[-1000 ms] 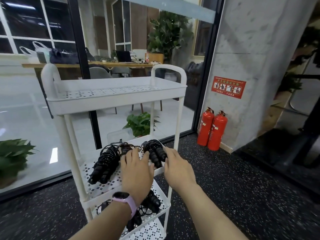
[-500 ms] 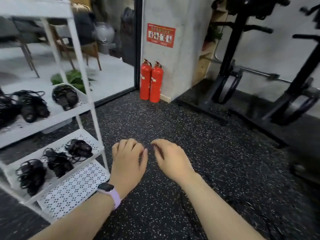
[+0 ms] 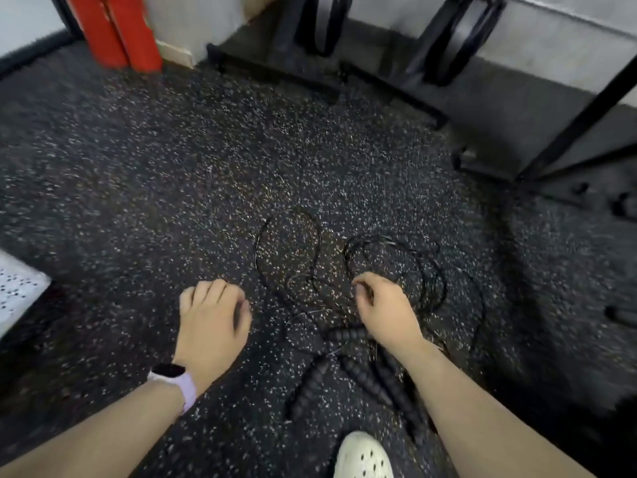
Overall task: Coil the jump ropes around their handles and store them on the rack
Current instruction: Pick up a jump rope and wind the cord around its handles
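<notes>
Here, floor: a dark rubber floor [image 3: 172,160] with pale speckles fills most of the head view, which is slightly blurred.
Jump ropes: loose black jump ropes [image 3: 389,270] lie uncoiled on the floor in the middle, their thin cords looping in tangled rings; how many ropes there are cannot be told.
Handles: several black ribbed handles [image 3: 312,384] lie side by side just below the loops, some partly hidden under the right forearm.
Left hand: the left hand [image 3: 212,320] hangs above the floor left of the ropes, fingers loosely curled downward, holding nothing, apart from the cords.
Right hand: the right hand [image 3: 386,312] hovers over the tangle with its fingers curled down; whether they touch or pinch a cord cannot be told, since the fingertips are hidden behind the hand.
Wrist: a smartwatch [image 3: 172,377] with a lilac strap sits on the left wrist.
Rack: only a white perforated corner of the rack [image 3: 17,291] shows at the left edge, well apart from the ropes.
Shoe: a white perforated shoe [image 3: 362,457] stands at the bottom edge, just below the handles.
Background: two red fire extinguishers [image 3: 117,32] stand against the wall at upper left, and black gym frames [image 3: 448,46] run along the top and right.
</notes>
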Tool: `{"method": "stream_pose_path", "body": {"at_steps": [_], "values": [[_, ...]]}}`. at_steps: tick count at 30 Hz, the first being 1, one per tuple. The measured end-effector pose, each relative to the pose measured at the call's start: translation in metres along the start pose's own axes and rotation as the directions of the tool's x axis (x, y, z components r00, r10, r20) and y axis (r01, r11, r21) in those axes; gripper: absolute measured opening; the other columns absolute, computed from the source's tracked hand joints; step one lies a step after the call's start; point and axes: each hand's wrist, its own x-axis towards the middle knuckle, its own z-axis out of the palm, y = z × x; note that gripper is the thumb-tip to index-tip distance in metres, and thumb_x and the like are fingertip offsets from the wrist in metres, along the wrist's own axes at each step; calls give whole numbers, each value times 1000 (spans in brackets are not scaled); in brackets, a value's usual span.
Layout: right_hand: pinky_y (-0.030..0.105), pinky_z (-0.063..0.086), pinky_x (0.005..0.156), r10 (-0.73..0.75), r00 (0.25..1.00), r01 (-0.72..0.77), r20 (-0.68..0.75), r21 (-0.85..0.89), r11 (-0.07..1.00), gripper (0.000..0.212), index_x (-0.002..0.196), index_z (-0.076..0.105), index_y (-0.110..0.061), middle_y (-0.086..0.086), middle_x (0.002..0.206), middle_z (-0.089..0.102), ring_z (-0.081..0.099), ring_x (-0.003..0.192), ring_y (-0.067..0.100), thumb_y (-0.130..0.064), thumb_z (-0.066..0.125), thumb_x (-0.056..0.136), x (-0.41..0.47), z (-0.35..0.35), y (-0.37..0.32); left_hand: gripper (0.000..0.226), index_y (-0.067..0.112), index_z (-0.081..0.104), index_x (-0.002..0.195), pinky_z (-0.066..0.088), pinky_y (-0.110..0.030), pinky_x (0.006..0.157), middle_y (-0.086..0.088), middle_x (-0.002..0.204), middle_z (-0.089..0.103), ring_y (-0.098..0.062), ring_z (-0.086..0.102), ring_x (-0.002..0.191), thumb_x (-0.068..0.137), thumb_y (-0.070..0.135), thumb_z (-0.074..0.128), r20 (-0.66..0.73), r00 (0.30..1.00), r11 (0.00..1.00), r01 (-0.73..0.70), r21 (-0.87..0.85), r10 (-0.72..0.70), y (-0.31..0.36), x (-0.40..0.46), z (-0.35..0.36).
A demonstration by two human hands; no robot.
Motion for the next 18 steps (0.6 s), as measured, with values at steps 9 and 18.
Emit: {"method": "stream_pose_path", "body": {"at_steps": [9,18], "values": [[34,53,76,123,970,-128,207,9,992,22,119,68,-23,-4,101,72,65,81,17,-22,51,105,-14,93,92,22,22,60,90,36,-41,90,7,90,55,-22,50,90,94,40,48,203,973,994,-108,-12,108,35,-28,118],[43,42,110,277,898,-201,342,-241,950,48,144,50,-20,3,139,54,46,131,25,-26,61,98,-43,150,166,77,23,63,103,42,-39,95,4,103,65,-21,61,102,73,89,36,633,770,993,6,121,-82,81,-83,215]]}}
